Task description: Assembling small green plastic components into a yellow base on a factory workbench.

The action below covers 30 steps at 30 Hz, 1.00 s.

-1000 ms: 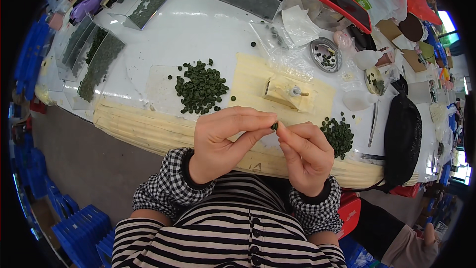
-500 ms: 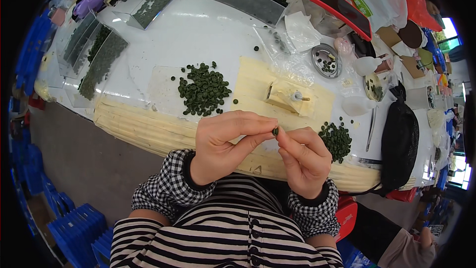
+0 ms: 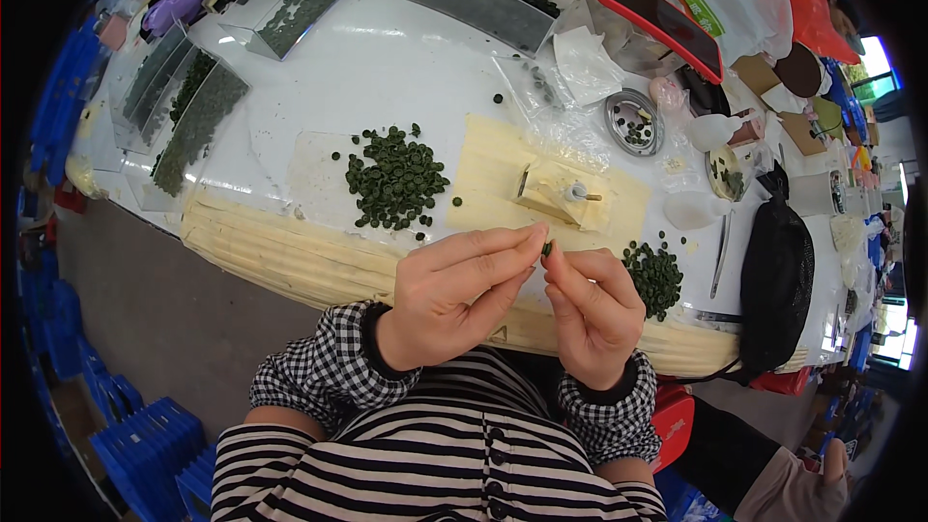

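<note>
My two hands meet over the table's front edge around one small, dark green round piece (image 3: 548,249). My right hand (image 3: 594,314) pinches it between thumb and forefinger. From the other side the fingertips of my left hand (image 3: 459,280) press against it, partly covering it. Left of centre lies a large loose pile of similar green pieces (image 3: 394,177). A smaller pile (image 3: 652,280) sits just beyond my right hand. Behind my fingers a cream-coated block (image 3: 561,195) with a short metal pin rests on a yellowish sheet (image 3: 480,159).
Clear angled trays of green pieces (image 3: 483,5) stand at the back and left. A red-cased phone (image 3: 660,24) leans at the back right. Nearby are a round metal dish (image 3: 634,122), tweezers (image 3: 721,253) and a black mesh bag (image 3: 776,280). A padded cream edge (image 3: 280,246) borders the table.
My left hand has turned slightly, its thumb drawing back a little from the forefinger. The green piece has shifted slightly right and up between my fingertips.
</note>
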Available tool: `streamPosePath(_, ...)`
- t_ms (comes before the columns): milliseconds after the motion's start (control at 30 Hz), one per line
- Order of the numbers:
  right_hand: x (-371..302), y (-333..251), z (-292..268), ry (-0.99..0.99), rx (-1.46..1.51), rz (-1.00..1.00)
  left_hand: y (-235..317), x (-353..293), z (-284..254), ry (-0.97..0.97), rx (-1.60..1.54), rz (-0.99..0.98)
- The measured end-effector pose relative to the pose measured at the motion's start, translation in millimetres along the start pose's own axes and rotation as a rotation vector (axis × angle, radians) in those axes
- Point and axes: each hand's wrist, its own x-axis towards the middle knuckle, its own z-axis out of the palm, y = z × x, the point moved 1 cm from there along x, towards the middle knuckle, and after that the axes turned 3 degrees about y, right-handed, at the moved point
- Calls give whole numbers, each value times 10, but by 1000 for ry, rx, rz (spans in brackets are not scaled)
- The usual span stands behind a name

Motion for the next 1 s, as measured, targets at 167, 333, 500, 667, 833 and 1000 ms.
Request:
streamPosePath(167,-13,7,-15,-24,20,25,10,1,-35,-42,65,37)
streamPosePath(333,-18,-6,-24,-27,53,48,-18,9,-5,5,105,80)
streamPosePath(500,-16,22,-45,-11,91,63,6,36,25,26,7,20)
streamPosePath(667,-9,13,-61,-26,134,53,-3,51,-42,-15,-103,-48)
streamPosePath(833,1,5,-54,-40,124,41,-21,48,-45,13,-126,-64)
streamPosePath(1000,-6,11,-47,-22,101,29,9,40,-44,8,-70,-56)
